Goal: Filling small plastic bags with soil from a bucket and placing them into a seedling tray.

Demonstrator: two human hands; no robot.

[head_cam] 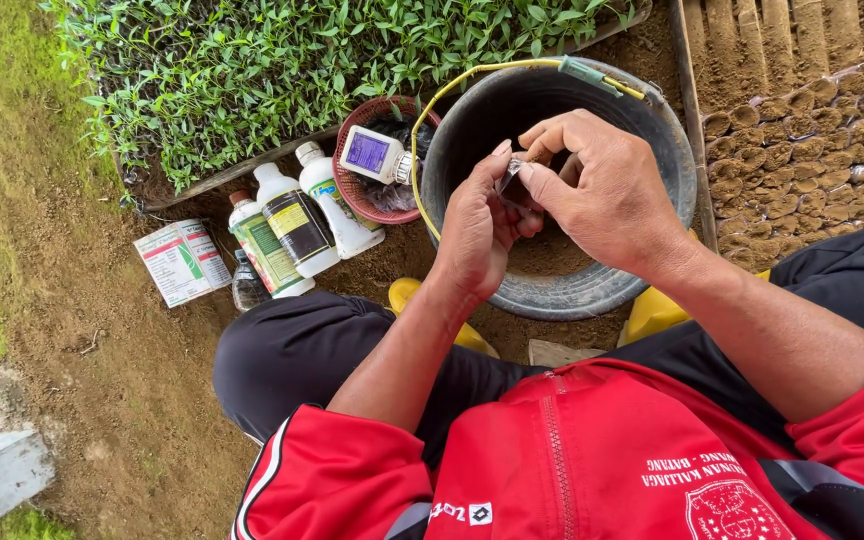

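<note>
clear plastic bag [508, 178] pinched between both hands' grip above black bucket [472, 120].

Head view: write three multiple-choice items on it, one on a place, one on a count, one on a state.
1. Where are both hands?
A. over the black bucket
B. over the seedlings
C. on the grass

2. How many white bottles lie on the soil left of the red basket?
A. one
B. three
C. six

3. How do the hands hold the small clear packet?
A. pinched between fingertips
B. flat on a palm
C. not touching it

A: left hand and right hand are above the bucket.
B: three bottles beside the basket.
A: fingertips pinch the packet.
</note>
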